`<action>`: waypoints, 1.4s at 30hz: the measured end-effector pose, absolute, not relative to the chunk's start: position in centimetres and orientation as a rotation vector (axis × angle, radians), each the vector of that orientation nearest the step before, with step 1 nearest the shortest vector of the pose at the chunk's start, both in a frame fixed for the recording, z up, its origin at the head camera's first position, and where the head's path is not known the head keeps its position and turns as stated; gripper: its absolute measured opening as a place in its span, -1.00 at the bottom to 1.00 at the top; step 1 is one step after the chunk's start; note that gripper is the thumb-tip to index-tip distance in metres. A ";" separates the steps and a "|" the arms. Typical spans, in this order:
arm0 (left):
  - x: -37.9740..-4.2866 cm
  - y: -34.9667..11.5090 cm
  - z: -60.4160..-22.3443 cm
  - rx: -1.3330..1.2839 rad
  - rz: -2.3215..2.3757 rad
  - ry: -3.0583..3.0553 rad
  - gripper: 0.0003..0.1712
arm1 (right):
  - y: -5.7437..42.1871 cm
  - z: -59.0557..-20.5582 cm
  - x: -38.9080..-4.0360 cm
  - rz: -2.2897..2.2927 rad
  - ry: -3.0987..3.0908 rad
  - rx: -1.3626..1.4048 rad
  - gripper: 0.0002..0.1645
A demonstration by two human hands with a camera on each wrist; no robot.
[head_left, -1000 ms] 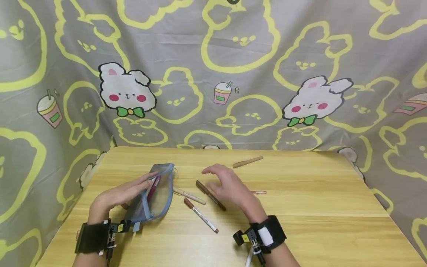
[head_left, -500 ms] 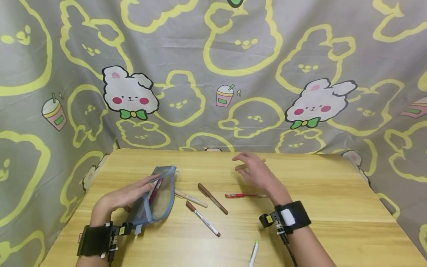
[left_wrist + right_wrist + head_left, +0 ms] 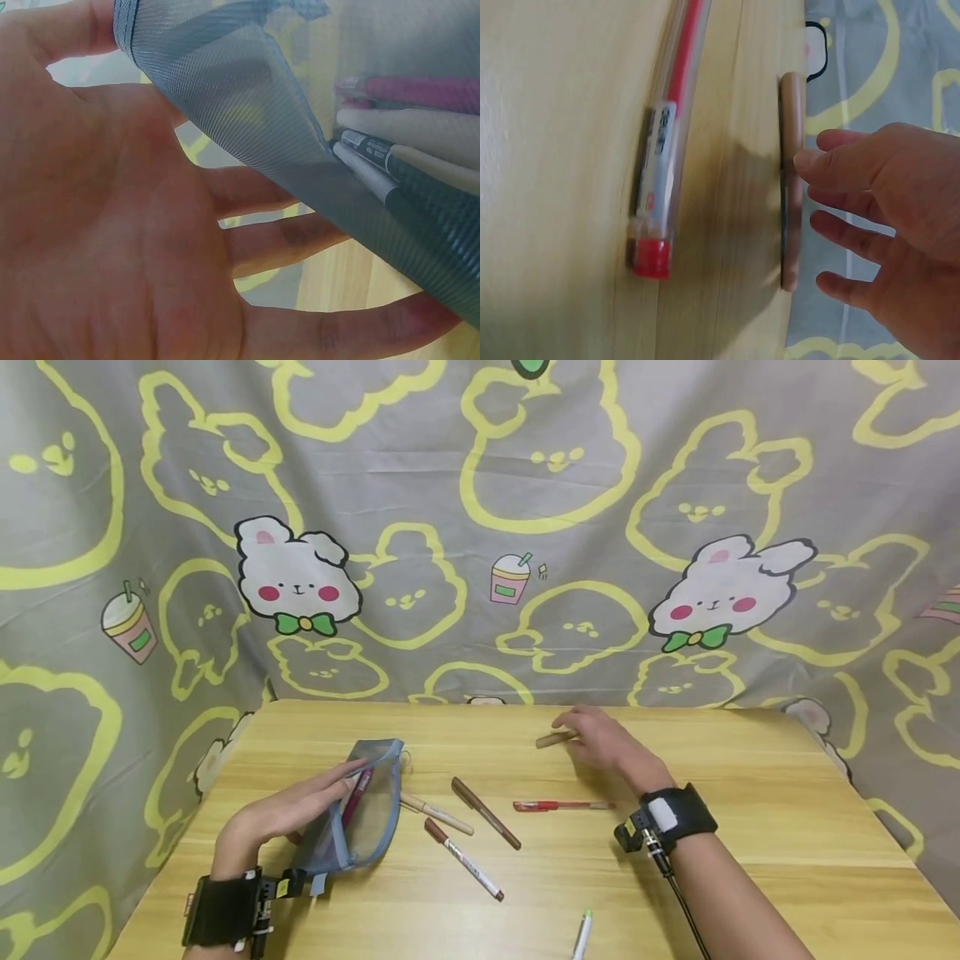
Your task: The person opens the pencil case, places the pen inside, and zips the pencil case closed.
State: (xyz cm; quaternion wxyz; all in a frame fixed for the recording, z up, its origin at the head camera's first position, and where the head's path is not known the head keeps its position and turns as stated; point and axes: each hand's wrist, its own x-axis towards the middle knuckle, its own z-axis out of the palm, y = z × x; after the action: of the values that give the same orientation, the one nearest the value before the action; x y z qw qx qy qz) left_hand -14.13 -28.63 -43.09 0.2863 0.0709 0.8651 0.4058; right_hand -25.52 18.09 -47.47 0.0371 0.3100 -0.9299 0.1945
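Observation:
In the head view my left hand holds a blue mesh pencil pouch at its unzipped opening. The thumb is at the pouch's edge and the fingers spread behind the mesh in the left wrist view, where a purple pen and several others show inside. Far back on the table, my right hand pinches a light brown pen, thumb on its near side, fingers beyond it. A clear gel pen with a red cap lies just in front of that hand.
Between the hands lie a dark brown pen, a white-barrelled marker with brown cap and a beige pen partly behind the pouch. A white pen with green tip is at the front. A patterned curtain stands behind the table.
My right hand has moved right and back from over the dark brown pen to the light brown pen and taken hold of it. My left hand keeps its hold on the pouch.

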 end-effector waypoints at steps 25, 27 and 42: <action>-14.2 -28.7 -43.1 0.191 1.105 2.283 -0.22 | 19.6 -48.2 -26.0 0.608 -2.897 0.823 -0.86; -14.2 -28.7 -43.0 0.190 1.102 2.283 -0.24 | 19.8 -48.1 -26.0 0.663 -2.913 0.774 -0.90; -14.2 -28.8 -43.1 0.205 1.093 2.297 -0.24 | 19.4 -44.2 -24.3 1.035 -2.838 0.494 -0.85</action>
State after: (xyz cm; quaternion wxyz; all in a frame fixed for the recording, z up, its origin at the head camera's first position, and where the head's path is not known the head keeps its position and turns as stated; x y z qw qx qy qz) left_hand -14.25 -28.77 -43.06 0.2906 0.0770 0.8611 0.4099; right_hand -24.30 19.40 -44.18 0.0406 0.1613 -0.9264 0.3378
